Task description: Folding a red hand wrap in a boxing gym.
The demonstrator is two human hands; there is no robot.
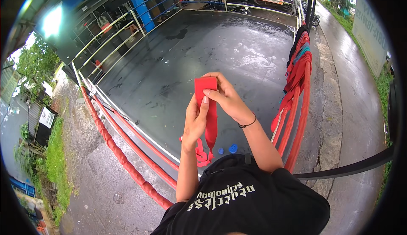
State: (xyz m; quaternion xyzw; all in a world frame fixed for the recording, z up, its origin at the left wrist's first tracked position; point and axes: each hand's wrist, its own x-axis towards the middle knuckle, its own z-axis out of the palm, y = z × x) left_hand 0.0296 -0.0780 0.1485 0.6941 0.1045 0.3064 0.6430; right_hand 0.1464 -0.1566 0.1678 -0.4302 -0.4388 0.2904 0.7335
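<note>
A red cloth hand wrap (205, 83) is partly rolled or folded between my two hands, over the boxing ring's dark floor. My left hand (194, 117) grips its left side, with the thumb pressed on the front of the cloth. From the right, my right hand (225, 92) holds the upper part, its thumb across the front and fingers behind. A loose red strip (211, 130) hangs below the hands, and its tail lies in folds on the floor near my body. Two small blue rolls (233, 148), perhaps wraps, rest on the floor beside it.
Red padded ropes (127, 168) run close on my left. On the right, cloths and wraps (297, 66) hang over the ropes (299, 123). A blue punching bag (142, 11) hangs beyond the far left ropes. The ring floor (178, 63) has wet-looking patches.
</note>
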